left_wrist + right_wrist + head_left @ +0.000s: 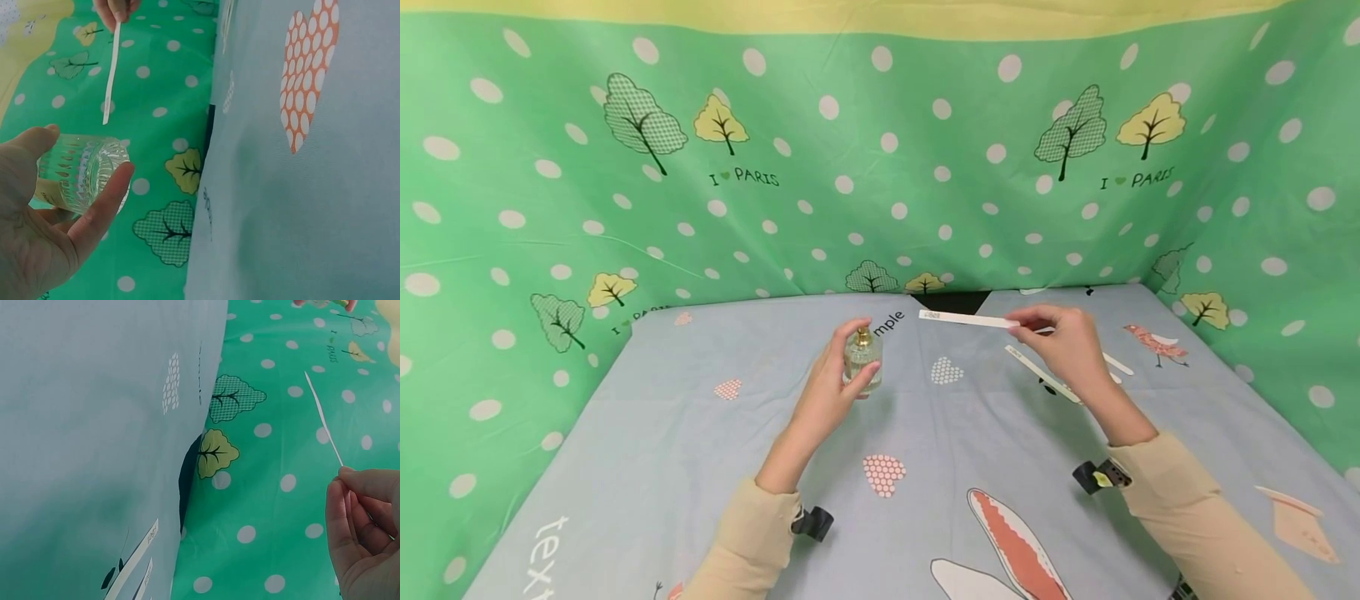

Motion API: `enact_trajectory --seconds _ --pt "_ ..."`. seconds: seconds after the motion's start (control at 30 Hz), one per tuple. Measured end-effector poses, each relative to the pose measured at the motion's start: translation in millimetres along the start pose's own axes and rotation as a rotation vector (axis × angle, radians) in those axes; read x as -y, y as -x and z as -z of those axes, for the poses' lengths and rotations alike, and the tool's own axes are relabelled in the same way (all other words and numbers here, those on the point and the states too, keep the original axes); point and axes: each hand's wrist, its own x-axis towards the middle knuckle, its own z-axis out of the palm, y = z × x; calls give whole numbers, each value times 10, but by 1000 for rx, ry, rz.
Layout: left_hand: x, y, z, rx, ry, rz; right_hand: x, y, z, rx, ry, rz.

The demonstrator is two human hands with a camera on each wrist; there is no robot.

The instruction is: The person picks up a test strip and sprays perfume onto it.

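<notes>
My left hand [827, 383] grips a small glass perfume bottle [863, 363] with a gold spray neck, raised above the table. In the left wrist view the ribbed base of the perfume bottle [84, 172] faces the camera, with thumb and fingers around it. A white paper test strip [966, 319] is pinched at its right end between thumb and fingers of my right hand [1063, 337]. The strip points left toward the bottle, apart from it, and bears small writing at its free end. Seen from the right wrist, the strip [323, 419] appears nearly edge-on.
More white test strips [1042, 374] lie on the table beneath my right hand, partly hidden by it. A pale blue printed cloth [700, 450] covers the table. Behind stands a green dotted curtain [850, 208]; a black patch [955, 303] shows at the table's back edge.
</notes>
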Motion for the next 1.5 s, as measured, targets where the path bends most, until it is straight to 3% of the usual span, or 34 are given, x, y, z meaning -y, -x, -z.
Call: enact_trajectory --seconds 0.73,1.1,1.5 --pt "31 5 -12 0 14 3 79 12 -48 29 -14 -9" --pt "24 17 -36 22 -37 34 89 26 -102 18 -33 38" --pt "20 16 -47 11 -90 35 213 6 -218 47 -80 22"
